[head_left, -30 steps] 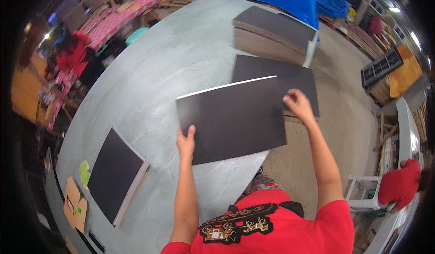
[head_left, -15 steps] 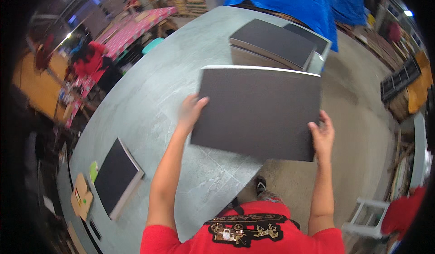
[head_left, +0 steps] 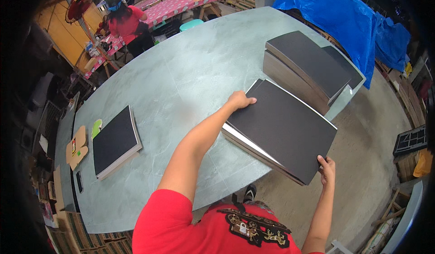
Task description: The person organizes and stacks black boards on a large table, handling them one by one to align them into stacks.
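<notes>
A large black sheet (head_left: 285, 122) with a pale edge lies tilted over a layered stack of sheets (head_left: 249, 146) at the table's right edge. My left hand (head_left: 241, 100) grips its far left edge, thumb on top and fingers hidden beneath. At the near right corner, my right hand (head_left: 327, 169) is closed on the sheet, thumb uppermost. A pale gap shows between the sheet and the stack along the left side. Whether my fingers also hold lower layers is hidden. Behind stands a taller stack of black-topped sheets (head_left: 308, 59).
Another black-topped stack (head_left: 115, 141) lies on the left of the grey-green table (head_left: 181, 113). Beside it are a cut cardboard piece (head_left: 76, 149), a green scrap (head_left: 96, 129) and a phone (head_left: 79, 181). A person in red (head_left: 127, 23) sits far left. Blue tarpaulin (head_left: 331, 18) hangs behind.
The black sheet has turned clockwise and moved to the right and nearer, with both hands still on it. A layered stack now shows beneath it. My view has shifted toward the left.
</notes>
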